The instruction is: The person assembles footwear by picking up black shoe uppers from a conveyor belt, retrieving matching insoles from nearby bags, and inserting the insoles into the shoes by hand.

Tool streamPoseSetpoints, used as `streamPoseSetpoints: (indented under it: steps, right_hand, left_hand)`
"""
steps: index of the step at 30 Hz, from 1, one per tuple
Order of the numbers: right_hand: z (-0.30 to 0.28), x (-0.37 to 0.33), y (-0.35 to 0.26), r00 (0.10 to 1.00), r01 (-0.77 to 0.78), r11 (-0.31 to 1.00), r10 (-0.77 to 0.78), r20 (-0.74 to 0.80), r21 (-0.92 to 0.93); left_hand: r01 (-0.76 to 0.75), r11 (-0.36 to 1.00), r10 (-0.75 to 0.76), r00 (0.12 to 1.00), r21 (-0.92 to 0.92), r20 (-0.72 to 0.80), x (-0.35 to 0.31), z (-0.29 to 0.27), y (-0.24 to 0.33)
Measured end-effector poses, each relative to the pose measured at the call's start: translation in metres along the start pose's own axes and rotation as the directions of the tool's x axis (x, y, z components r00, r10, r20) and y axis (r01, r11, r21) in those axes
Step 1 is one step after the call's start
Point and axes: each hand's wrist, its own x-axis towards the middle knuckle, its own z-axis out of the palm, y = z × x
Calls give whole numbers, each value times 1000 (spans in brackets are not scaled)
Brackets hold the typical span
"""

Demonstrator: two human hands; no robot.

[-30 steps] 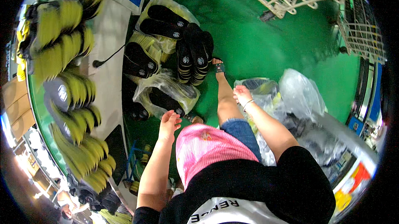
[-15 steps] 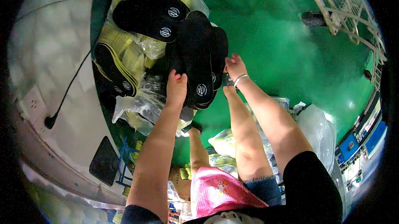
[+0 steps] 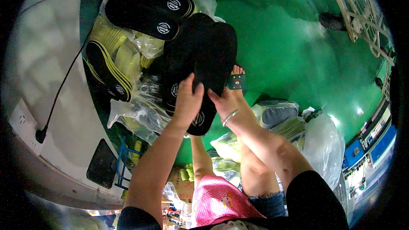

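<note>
A pile of black shoe insoles point(image 3: 213, 46) with white round prints lies in front of me. My left hand point(image 3: 187, 102) rests on the insoles, with its thumb spread from its fingers. At the right edge of the pile, my right hand point(image 3: 225, 104) has its thumb on top, and its other fingers are mostly hidden along the side; it appears to grip the insoles. More black insoles point(image 3: 145, 12) lie at the far left on clear plastic. A smaller stack of black insoles with yellow edges point(image 3: 108, 72) sits left of the pile.
Clear bags with yellow-green pieces point(image 3: 113, 38) lie under and beside the insoles. To the right are a filled plastic bag point(image 3: 326, 140) and a white metal rack point(image 3: 358, 12) on the green floor point(image 3: 281, 46). A white panel point(image 3: 51, 59) with a black cable stands left.
Both hands have moved inward and nearer each other over the insoles. The pile has spread, and its near end has shifted toward me. My left hand has moved from the left edge onto the top.
</note>
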Motion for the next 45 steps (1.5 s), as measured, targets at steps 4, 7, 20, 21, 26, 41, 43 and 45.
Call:
streamPoseSetpoints:
  steps: [4, 7, 20, 21, 26, 41, 43, 45]
  right_hand:
    - [21, -6, 32, 996, -89, 994, 87, 28, 57]
    - [23, 6, 44, 991, -82, 955, 107, -76, 284]
    - [-29, -36, 47, 987, -132, 916, 156, -33, 378]
    - [-37, -59, 46, 958, -280, 882, 282, 51, 378]
    - [-55, -122, 29, 917, -370, 880, 296, 266, 296]
    - [-12, -125, 86, 931, -131, 981, 73, 357, 142]
    - [-12, -126, 79, 921, -228, 956, 149, 361, 187]
    - [-9, -129, 83, 907, -260, 946, 172, 385, 191]
  left_hand:
    - [-8, 998, 7, 1000, 55, 14, -9, -8, -13]
    - [-171, 979, 183, 978, 113, -103, 21, -18, -8]
    - [491, 865, -452, 672, -104, -586, 211, -59, -6]
    - [565, 820, -512, 652, -92, -560, 216, -64, -10]
    - [646, 756, -594, 608, -107, -527, 223, -63, 13]
    - [490, 831, -554, 676, -265, -486, 240, -47, 60]
    - [569, 802, -571, 645, -179, -508, 248, -38, 71]
    - [617, 768, -610, 619, -175, -494, 250, -37, 77]
